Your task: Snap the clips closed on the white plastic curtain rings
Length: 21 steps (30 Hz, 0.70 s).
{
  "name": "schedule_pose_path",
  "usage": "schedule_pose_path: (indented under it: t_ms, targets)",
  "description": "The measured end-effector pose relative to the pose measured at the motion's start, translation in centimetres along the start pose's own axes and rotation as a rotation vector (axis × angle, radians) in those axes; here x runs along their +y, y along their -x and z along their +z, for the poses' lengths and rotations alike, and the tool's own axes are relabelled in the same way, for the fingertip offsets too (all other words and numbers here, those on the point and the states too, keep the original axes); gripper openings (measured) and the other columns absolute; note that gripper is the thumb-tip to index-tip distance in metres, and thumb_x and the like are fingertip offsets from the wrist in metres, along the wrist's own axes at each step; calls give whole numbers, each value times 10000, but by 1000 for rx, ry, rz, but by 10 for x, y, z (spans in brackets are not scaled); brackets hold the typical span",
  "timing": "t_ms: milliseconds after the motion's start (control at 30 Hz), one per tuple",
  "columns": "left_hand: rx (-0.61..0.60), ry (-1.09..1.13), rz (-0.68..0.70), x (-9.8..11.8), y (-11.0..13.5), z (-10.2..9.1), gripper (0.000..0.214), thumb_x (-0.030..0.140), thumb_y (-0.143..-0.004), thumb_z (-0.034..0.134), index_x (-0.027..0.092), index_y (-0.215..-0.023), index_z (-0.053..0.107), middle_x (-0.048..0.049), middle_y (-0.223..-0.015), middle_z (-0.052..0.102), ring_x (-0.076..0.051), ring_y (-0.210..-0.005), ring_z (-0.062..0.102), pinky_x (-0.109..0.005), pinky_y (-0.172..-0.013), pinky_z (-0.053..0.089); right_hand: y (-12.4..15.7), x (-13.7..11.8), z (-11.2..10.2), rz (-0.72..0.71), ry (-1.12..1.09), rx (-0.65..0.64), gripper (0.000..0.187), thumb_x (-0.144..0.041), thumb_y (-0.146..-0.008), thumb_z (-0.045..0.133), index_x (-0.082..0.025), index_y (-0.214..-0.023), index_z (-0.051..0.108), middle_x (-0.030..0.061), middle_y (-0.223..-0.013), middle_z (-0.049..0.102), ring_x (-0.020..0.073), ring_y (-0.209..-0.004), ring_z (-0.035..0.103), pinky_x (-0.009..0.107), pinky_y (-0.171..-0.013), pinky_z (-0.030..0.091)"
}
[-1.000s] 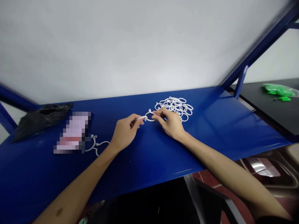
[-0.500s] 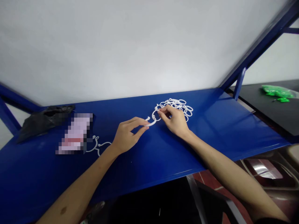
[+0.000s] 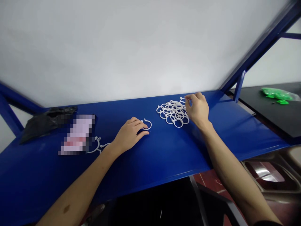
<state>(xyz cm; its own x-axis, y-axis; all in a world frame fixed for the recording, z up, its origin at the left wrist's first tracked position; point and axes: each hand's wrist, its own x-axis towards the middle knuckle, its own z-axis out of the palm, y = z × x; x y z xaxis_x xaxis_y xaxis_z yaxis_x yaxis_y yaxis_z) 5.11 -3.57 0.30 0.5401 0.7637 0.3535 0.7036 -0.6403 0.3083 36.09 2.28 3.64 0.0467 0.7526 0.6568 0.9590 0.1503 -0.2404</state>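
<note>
My left hand (image 3: 130, 133) rests low over the blue table with thumb and fingers apart. Its fingertips touch a white plastic ring (image 3: 151, 125), which has a gap and small knobbed ends and lies apart from the others. Farther right, a cluster of linked white rings (image 3: 178, 126) lies flat in overlapping loops. My right hand (image 3: 198, 109) is over the cluster's right back edge, thumb and index finger pinched on a white ring (image 3: 182, 99) there. The fingers partly hide that ring.
At the left lie a black plastic bag (image 3: 39, 124), a pixelated pinkish rectangle (image 3: 81, 128) and more white rings (image 3: 97, 146), partly behind my left forearm. A white wall (image 3: 131, 50) rises behind the blue table (image 3: 150, 160). Green items in a bag (image 3: 278, 93) lie on a black table.
My right hand has moved right and back, away from my left hand. The ring at my left fingertips is now separate and flat, and the cluster shows spread out.
</note>
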Motion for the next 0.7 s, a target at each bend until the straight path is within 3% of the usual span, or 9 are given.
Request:
schedule_pose_path:
  t_ms: [267,500,700]
  targets:
    - [69,-63,-29,4,-1,-1,187,377,-965,597,230,-972,713,-30,-943,688,-217,-913,571,-392,-850,473,1,7,8,-27,-30,-138,212,-207,-908,516,-182,-998,707,99,-924,704,247,-899,546,364,-725,453]
    - [44,-77,28,-3,1,6,153,338,-958,606,248,-940,728,-27,-871,630,-204,-837,533,-354,-770,447,2,7,11,-89,-91,-205,199,-189,-881,532,-191,-976,707,80,-916,708,231,-864,535,374,-752,453]
    - [33,-53,13,1,-1,1,173,312,-975,574,242,-887,706,-6,-786,673,-195,-785,553,-343,-738,409,4,8,7,-62,-7,-230,224,-190,-859,551,-177,-1002,723,121,-891,709,273,-887,530,375,-685,456]
